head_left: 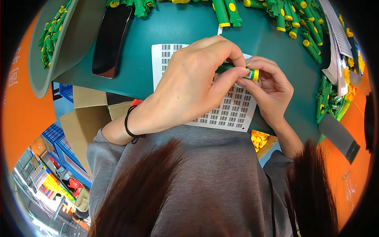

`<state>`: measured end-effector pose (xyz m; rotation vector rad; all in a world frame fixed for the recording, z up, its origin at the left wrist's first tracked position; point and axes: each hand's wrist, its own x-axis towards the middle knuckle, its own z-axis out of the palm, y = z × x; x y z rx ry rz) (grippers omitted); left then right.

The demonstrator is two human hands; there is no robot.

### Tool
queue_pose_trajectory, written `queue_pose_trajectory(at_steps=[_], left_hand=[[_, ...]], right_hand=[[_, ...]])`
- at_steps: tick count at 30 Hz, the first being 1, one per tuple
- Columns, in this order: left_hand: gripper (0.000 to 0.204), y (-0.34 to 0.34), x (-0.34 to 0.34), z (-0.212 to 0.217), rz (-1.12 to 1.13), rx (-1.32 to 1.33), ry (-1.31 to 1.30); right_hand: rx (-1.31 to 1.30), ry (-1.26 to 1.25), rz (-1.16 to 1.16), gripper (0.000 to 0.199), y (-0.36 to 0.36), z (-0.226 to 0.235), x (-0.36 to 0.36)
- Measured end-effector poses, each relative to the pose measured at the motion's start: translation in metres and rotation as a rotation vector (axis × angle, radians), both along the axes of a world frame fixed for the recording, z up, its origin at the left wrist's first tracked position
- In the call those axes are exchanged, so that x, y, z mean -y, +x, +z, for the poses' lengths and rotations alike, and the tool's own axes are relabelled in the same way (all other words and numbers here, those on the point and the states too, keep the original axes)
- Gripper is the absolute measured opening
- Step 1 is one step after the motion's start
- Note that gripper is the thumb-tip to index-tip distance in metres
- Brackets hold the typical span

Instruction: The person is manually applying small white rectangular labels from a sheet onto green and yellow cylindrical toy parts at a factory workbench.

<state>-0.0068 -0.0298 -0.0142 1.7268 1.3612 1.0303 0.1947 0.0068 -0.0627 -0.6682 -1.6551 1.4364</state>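
Over the middle of the table, a small green tube with a yellow end (256, 75) lies between my two hands. My left hand (193, 75), a black cord round its wrist, pinches the tube with thumb and forefinger near a small white label on its side. From the other side, the fingers of my right hand (274, 85) are closed round the yellow end. Below both hands is a white sheet of barcode stickers (235, 118), partly covered by my left hand and forearm. Part of the tube's far end is hidden behind my left fingers.
A black, phone-like slab (111, 43) lies on the green table (138, 59). Many green tubes (310, 27) are heaped along the far right. A grey bin (67, 51) with more green pieces stands at the left. An open cardboard box (87, 120) sits below the table's left edge.
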Motion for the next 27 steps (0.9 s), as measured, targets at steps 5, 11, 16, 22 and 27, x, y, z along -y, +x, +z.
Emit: queue_pose_trajectory(at_steps=[5, 11, 16, 22, 27], left_hand=[[0.012, 0.002, -0.001, -0.002, 0.013, -0.019, 0.013], [0.018, 0.001, -0.003, -0.002, 0.011, 0.099, -0.191], [0.027, -0.012, -0.001, -0.011, -0.139, 0.314, -0.446], [0.032, -0.135, 0.014, 0.056, 0.937, 0.046, 0.228], [0.026, -0.224, 0.014, 0.048, 0.995, -0.966, 0.839]], right_hand=[[0.021, -0.006, -0.001, 0.037, 0.001, 0.002, 0.000], [0.024, -0.026, -0.026, 0.053, 0.005, 0.003, -0.001], [0.056, 0.117, 0.107, 0.073, 0.003, 0.008, -0.007], [0.571, 0.429, -0.190, 0.025, -0.024, 0.041, -0.061], [0.832, 0.501, -0.188, 0.035, -0.065, 0.034, -0.108]])
